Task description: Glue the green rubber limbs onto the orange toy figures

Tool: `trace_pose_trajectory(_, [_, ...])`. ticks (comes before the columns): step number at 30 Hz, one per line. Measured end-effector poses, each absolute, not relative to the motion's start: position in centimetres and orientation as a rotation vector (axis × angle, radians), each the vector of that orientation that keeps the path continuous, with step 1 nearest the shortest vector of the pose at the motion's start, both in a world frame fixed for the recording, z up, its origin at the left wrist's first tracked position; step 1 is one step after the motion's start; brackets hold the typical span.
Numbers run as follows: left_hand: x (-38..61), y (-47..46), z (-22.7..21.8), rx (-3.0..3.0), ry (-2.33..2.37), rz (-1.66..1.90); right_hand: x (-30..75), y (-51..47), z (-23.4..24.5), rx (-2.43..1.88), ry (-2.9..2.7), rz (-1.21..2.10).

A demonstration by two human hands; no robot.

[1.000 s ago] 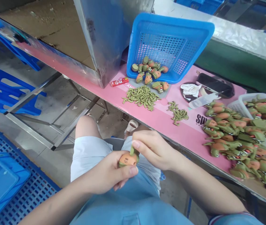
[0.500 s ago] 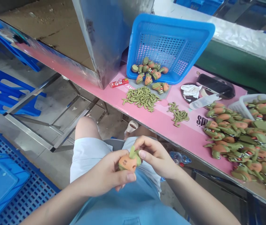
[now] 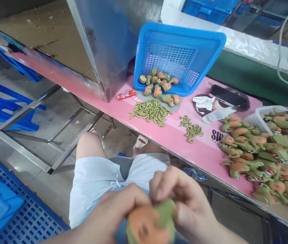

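A pink-topped table (image 3: 174,144) slants across the view from ten o'clock to four. On it, toward eleven, stands a metal-sided box (image 3: 113,44); at one o'clock a blue basket (image 3: 182,30) tilts, with a few figures at its lower end. Around half past three lies a heap of orange-and-green figures (image 3: 258,140). The left hand (image 3: 118,206), near half past six, has its grip clamped on the held figure; the right hand (image 3: 187,193), at five, curls close, but blur leaves me unable to tell whether its grip is closed. Mid-dial sits a pile of small green pieces (image 3: 150,112), with a smaller pile (image 3: 191,129) toward its four o'clock and a red packet (image 3: 125,95) at its ten. The held figure (image 3: 144,223) is at six, a green stub (image 3: 166,210) showing at its one o'clock.
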State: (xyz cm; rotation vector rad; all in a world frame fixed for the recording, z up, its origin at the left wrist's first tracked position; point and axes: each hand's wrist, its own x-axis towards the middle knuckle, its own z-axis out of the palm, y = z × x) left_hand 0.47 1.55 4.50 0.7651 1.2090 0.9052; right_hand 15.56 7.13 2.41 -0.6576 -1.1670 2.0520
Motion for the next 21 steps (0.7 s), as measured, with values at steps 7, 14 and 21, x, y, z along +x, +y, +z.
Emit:
trace_pose_trajectory(7, [0.9, 1.8, 2.5, 0.766, 1.169, 0.994, 14.5, 7.4, -1.1, -0.718, -0.990, 2.018])
trace_pose_trajectory(14, [0.9, 1.7, 0.9, 0.797, 1.233, 1.121, 14.5, 7.1, -1.5, -0.700, -1.087, 1.951])
trace_pose_trajectory(21, [1.5, 2.1, 1.2, 0.553, 1.488, 1.306, 19.4, 13.9, -4.8, -1.310, -0.982, 0.701])
